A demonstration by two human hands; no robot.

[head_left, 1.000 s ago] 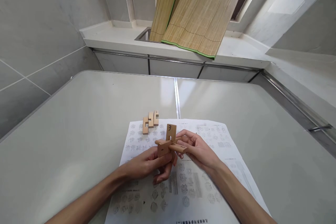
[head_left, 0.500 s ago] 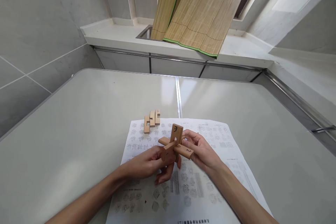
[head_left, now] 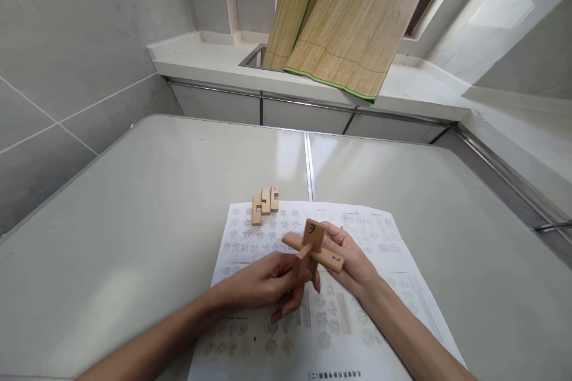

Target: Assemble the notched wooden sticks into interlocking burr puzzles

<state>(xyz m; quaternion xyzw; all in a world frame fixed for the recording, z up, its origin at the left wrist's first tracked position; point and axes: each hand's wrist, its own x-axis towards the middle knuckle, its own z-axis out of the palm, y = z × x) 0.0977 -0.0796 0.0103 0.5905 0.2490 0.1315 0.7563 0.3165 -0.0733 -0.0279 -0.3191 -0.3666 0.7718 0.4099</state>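
Note:
Several flat wooden pieces, crossing one another, form a wooden interlocking puzzle [head_left: 314, 237] held above the paper. One upright piece bears a handwritten 3, and a piece pointing right bears a 2. My left hand [head_left: 282, 283] grips the puzzle from the lower left, thumb and fingers closed on the piece that points toward me. On the far right side, my right hand [head_left: 351, 259] has its fingers closed round the puzzle's back, partly hidden behind the wood. Three notched wooden blocks [head_left: 265, 202] stand side by side at the paper's far left edge.
Beneath my hands lies a large sheet of paper [head_left: 388, 321] printed with small diagrams and text. It rests on a pale table [head_left: 179, 190] with a metal seam. Behind are a white counter [head_left: 205, 65], a sink [head_left: 254, 56] and a hanging bamboo blind [head_left: 339, 30].
The puzzle has turned slightly in my hands, and the piece nearest me now points more steeply downward. The whole view has shifted a little, with things appearing farther right.

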